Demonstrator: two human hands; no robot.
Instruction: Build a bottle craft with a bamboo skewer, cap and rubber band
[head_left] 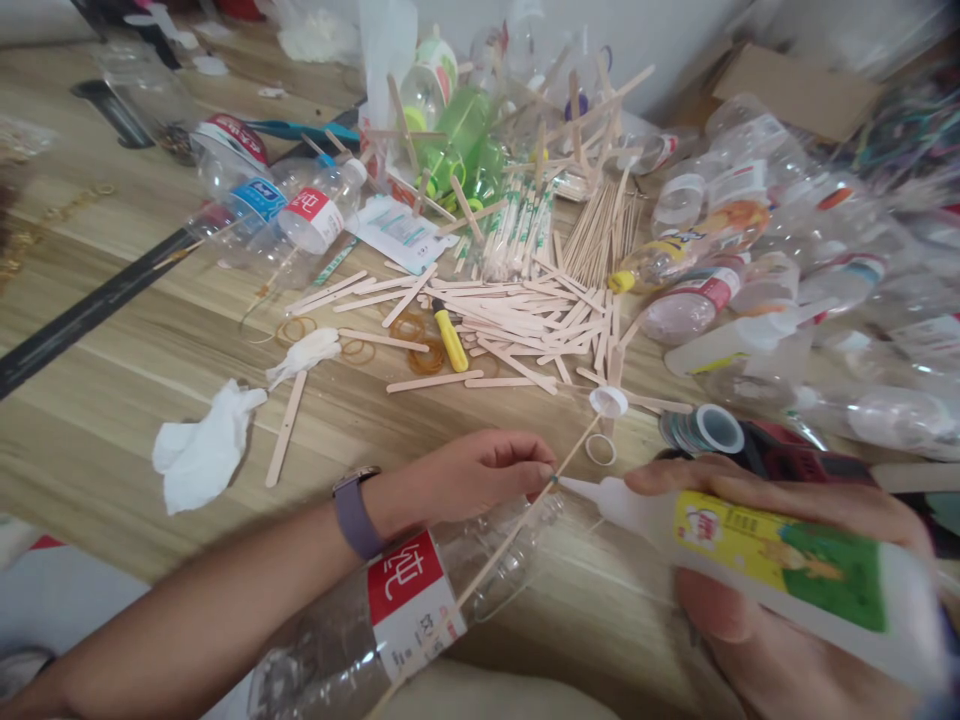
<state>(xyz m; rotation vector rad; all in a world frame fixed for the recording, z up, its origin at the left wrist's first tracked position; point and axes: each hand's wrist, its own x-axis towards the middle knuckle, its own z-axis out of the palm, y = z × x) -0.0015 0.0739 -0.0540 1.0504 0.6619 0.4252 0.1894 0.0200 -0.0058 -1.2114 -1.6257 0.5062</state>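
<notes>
My left hand, with a purple watch on the wrist, pinches a thin wooden skewer that runs through a clear plastic bottle lying beneath my forearm. A white bottle cap sits on the skewer's far end. My right hand is wrapped round a white glue bottle with a yellow and green label. Its nozzle tip touches the skewer right at my left fingertips.
A heap of flat wooden sticks and skewers covers the wooden table. Several empty plastic bottles crowd the right and back. Crumpled white tissue, rubber bands, a yellow cutter and tape rolls lie nearby.
</notes>
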